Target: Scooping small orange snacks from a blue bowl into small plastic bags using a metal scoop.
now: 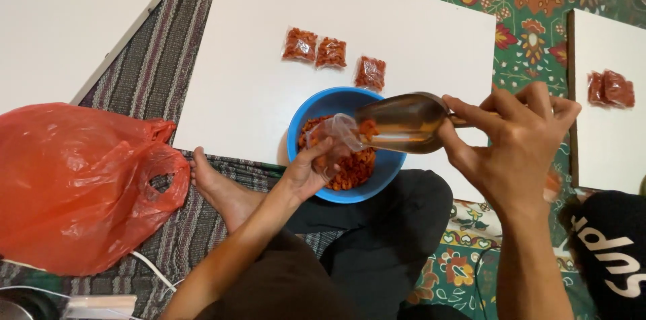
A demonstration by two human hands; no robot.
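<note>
My left hand [308,170] holds a small clear plastic bag [333,133] open over a blue bowl [303,118] of orange-red snack pieces. My right hand [515,141] grips the handle of a metal scoop [404,121], tilted with its mouth at the bag's opening; a few orange pieces sit at the scoop's lip. The bowl rests at the near edge of a white board [256,71], in front of my crossed legs. Three filled small packets [331,52] of the same snack lie in a row on the board behind the bowl.
A large red plastic bag [81,185] lies on the striped mat at left, beside my bare foot [219,189]. Another white board [54,17] is at upper left. At right, a third board [605,138] carries filled packets [611,88]; another person's dark cap [612,253] shows at lower right.
</note>
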